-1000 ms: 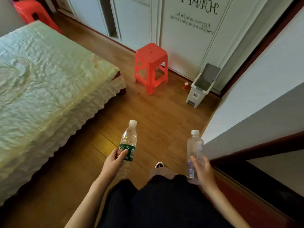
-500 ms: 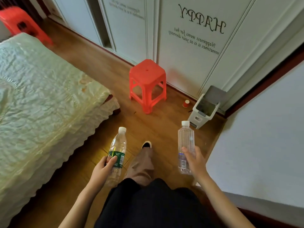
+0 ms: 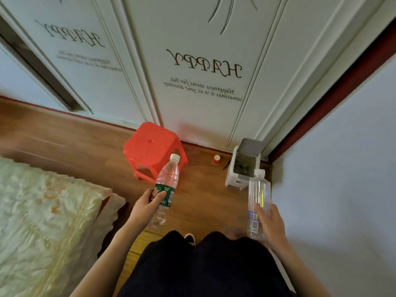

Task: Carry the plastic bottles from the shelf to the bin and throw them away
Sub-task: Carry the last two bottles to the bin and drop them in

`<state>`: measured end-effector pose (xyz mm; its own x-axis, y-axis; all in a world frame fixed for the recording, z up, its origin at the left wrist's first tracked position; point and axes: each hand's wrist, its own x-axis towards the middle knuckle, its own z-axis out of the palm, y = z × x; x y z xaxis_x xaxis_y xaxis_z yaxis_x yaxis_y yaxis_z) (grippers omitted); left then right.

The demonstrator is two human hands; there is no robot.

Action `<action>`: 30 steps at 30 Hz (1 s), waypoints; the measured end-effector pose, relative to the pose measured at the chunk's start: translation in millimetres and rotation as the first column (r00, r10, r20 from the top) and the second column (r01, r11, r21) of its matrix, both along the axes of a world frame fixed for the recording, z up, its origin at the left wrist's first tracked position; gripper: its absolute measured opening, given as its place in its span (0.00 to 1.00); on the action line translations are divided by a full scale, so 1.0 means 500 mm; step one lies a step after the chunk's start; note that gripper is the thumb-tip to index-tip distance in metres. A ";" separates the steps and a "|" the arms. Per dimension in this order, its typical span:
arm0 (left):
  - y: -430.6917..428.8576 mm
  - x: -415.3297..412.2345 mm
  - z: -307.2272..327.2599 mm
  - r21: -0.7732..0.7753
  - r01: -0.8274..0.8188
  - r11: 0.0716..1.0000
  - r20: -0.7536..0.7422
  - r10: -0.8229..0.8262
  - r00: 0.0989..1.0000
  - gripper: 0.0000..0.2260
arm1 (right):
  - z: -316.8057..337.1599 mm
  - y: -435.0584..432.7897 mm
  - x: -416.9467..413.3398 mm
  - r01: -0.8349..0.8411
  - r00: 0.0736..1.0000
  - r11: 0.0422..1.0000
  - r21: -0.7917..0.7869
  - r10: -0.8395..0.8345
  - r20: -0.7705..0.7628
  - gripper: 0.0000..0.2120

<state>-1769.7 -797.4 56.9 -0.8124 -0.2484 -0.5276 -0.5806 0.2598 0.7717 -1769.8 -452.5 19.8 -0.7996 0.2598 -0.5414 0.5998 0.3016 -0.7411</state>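
Note:
My left hand [image 3: 146, 205] grips a clear plastic bottle with a green label [image 3: 166, 189] and a white cap, tilted up to the right in front of the stool. My right hand [image 3: 271, 224] holds a second clear bottle [image 3: 258, 200] upright by its lower half; it has a white cap and a barcode. A small white bin [image 3: 232, 176] with its grey lid raised stands on the floor in the corner, just beyond the right-hand bottle's cap.
A red plastic stool [image 3: 150, 146] stands left of the bin by the white wardrobe doors [image 3: 203, 86]. A small red cup [image 3: 216, 160] sits on the wooden floor between them. The bed [image 3: 42, 221] fills the lower left; a pale wall [image 3: 342, 168] runs along the right.
I have walked closer to the corner: the stool and the bin are nearer and larger. Both hands still carry their bottles, now raised further forward.

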 end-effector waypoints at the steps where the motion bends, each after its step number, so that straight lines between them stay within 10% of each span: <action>1: 0.012 -0.043 0.003 0.006 0.025 1.000 -0.006 -0.024 1.000 0.06 | -0.001 0.011 -0.016 0.038 0.999 0.999 0.008 -0.038 0.015 0.25; 30: 0.384 -0.745 -0.225 0.013 0.439 0.899 0.271 -0.426 0.864 0.11 | -0.183 0.225 -0.647 0.303 0.953 0.944 -0.130 -0.300 0.046 0.13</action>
